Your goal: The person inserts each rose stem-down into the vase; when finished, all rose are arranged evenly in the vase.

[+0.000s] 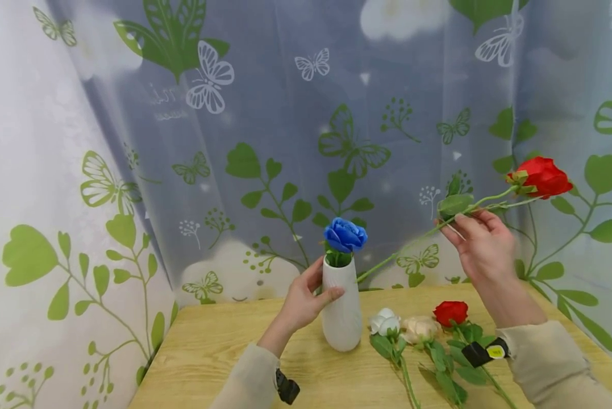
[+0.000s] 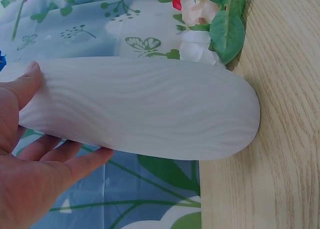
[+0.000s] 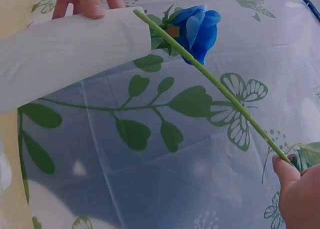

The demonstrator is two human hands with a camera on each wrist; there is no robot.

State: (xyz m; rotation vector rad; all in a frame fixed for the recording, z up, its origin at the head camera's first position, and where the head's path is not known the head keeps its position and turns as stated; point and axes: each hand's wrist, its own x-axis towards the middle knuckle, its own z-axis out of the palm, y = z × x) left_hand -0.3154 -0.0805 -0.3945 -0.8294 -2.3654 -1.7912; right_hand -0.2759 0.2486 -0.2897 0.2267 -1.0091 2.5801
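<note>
A white vase (image 1: 342, 312) with wavy ridges stands on the table, and a blue rose (image 1: 345, 234) sits in its mouth. My left hand (image 1: 306, 296) grips the vase near its top, thumb in front and fingers behind. To the right, my right hand (image 1: 482, 241) pinches the stem of a red rose (image 1: 543, 177) near its leaves. That bloom points up and right, while the bare green stem (image 3: 220, 89) slants down left. In the right wrist view, the stem's end appears beside the vase mouth; whether they touch I cannot tell.
On the wooden table (image 1: 224, 335), right of the vase, lie a white rose (image 1: 384, 322), a cream rose (image 1: 420, 329) and another red rose (image 1: 451, 313), their stems toward the front. A patterned curtain (image 1: 285, 113) hangs behind the table.
</note>
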